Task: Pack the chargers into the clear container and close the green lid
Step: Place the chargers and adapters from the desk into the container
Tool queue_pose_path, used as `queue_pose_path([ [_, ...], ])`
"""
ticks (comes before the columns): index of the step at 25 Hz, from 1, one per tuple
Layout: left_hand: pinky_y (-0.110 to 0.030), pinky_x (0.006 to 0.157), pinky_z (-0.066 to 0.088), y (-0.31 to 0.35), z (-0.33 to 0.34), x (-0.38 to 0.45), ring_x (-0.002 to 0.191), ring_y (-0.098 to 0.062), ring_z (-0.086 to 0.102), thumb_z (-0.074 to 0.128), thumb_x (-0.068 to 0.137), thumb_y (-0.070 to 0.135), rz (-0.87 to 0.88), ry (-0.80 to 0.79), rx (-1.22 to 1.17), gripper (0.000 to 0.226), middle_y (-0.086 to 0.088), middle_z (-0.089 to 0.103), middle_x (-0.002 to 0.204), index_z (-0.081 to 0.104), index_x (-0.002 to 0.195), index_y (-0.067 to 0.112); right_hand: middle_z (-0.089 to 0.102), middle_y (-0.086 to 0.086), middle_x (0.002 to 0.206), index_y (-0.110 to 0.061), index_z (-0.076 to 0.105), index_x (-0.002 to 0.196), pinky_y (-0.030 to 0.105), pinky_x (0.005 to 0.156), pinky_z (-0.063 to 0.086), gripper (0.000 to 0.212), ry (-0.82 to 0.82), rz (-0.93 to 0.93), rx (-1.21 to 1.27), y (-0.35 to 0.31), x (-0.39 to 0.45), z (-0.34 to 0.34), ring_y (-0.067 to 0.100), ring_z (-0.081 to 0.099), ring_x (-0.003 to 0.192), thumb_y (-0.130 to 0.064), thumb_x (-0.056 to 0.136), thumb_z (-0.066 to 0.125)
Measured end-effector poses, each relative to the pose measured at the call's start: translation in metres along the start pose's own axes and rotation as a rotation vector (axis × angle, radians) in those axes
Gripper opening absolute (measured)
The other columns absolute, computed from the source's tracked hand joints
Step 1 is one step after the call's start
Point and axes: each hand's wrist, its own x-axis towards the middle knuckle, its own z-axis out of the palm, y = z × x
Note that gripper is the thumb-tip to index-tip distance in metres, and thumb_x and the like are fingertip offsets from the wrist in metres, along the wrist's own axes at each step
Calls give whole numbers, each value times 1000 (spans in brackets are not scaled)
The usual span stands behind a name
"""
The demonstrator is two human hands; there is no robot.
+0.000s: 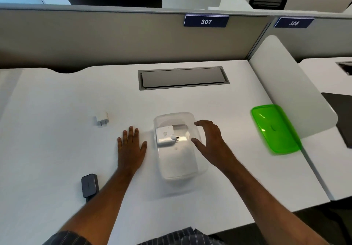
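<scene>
One large white charger already lies in the clear container, at its far end, prongs pointing right. The right hand hovers at the container's right wall with its grip wide and nothing in it; the left hand lies flat on the worktop just left of the container, fingers spread, holding nothing either.

Two chargers look left to pack: a small white plug charger well off to the far left, and a dark grey charger near the front edge beside the left forearm. I'd send the left hand for them, since both lie on its side, while the right steadies the light container so it doesn't skid. Laying each one flat beside the first should leave room for the lid to seat.

The green lid rests well apart to the right, against a white divider.

The worktop is plain white with a grey cable hatch set in. A beige partition behind carries a sign reading 307.
</scene>
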Motion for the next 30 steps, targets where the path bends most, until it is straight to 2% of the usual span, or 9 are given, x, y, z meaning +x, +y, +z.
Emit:
queue_pose_path([
  [4,-50,129,3,6,1,-13,160,-30,2,38,106,41,7,-1,3,68,-9,4,173,13,163,13,49,-5,136,-20,48,135,21,104,30,44,64,92,-32,28,-25,-18,20,44,127,-20,94,64],
  [8,-51,130,2,9,3,-25,160,-29,-1,32,108,41,11,-18,-13,67,-8,1,173,8,163,13,51,0,134,-17,50,133,20,101,27,42,76,190,-55,56,-48,-28,25,46,124,-18,94,64],
  [13,-51,130,0,18,13,-44,160,-29,-3,30,108,42,-20,-16,-7,68,-8,-1,173,5,163,12,50,2,135,-18,51,131,39,102,37,45,-61,362,-77,96,-79,-30,29,44,127,-26,91,69],
  [16,-52,129,1,23,17,-55,160,-29,-3,29,108,41,-30,-21,-1,67,-9,-1,173,5,163,11,51,3,133,-18,56,127,40,101,39,50,-187,427,-130,116,-97,-32,31,47,124,-32,83,77],
  [20,-52,130,2,31,26,-74,160,-30,-2,30,108,39,-45,-10,12,66,-10,-1,173,5,163,11,45,0,145,-23,55,131,41,106,37,65,-309,428,-218,131,-117,-35,27,42,134,-38,74,83],
  [23,-53,129,4,36,33,-88,160,-33,1,35,108,33,-42,7,34,66,-13,2,172,7,163,8,39,-4,152,-27,53,135,43,107,34,68,-313,402,-259,135,-125,-38,25,37,137,-29,73,81],
  [26,-54,129,6,35,39,-101,159,-35,5,28,107,35,-22,33,84,64,-14,6,172,11,162,7,40,-7,151,-26,51,136,42,105,35,66,-347,348,-241,141,-129,-41,24,40,135,-20,76,77],
  [30,-50,129,9,25,46,-111,159,-34,11,16,97,46,48,95,100,75,-12,11,171,16,162,8,46,-8,142,-25,54,132,36,100,41,56,-349,240,-128,156,-136,-44,23,44,125,-14,81,74],
])
